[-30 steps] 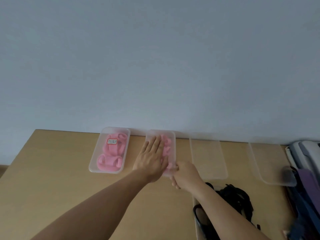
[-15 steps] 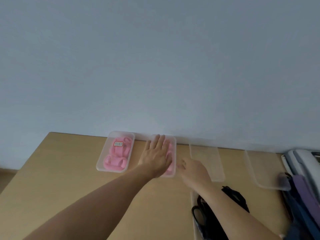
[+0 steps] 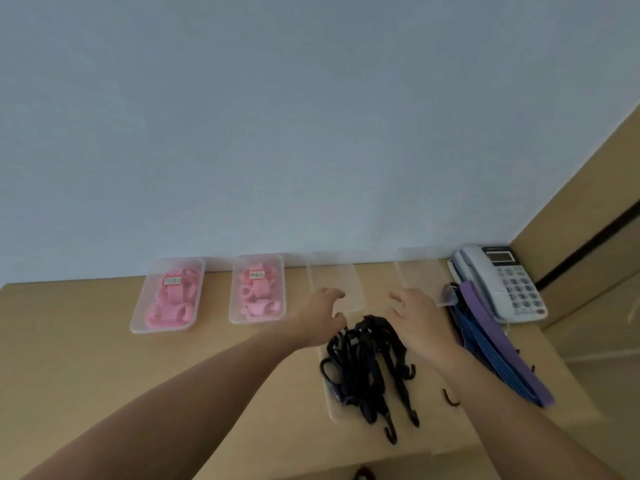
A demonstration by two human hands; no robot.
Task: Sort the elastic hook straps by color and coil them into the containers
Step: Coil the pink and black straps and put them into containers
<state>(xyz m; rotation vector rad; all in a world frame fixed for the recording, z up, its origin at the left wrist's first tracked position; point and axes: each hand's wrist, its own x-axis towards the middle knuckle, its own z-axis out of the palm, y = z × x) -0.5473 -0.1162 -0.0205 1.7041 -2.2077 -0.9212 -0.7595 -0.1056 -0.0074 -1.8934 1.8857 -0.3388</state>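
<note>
Left hand [image 3: 320,315]: fingers loosely curled, gripping nothing, over the heap's far left edge.
Right hand [image 3: 419,318]: fingers relaxed, gripping nothing, over the heap's far right edge.
Black elastic hook straps [image 3: 367,368]: tangled heap on tan wooden table [image 3: 86,341].
Clear plastic containers with coiled pink straps [image 3: 162,330]: two, left, against the wall.
Empty clear plastic containers [image 3: 334,275]: two, just beyond the hands.
Blue and purple straps [image 3: 491,351]: beside grey desk telephone [image 3: 502,282].

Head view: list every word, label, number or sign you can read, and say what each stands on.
None can be quoted.
Red-bordered white label on the left clear plastic container of pink straps: blurred, unreadable.
White label on the second clear plastic container of pink straps: blurred, unreadable.
Keys and display of the grey desk telephone: too small to read.
</note>
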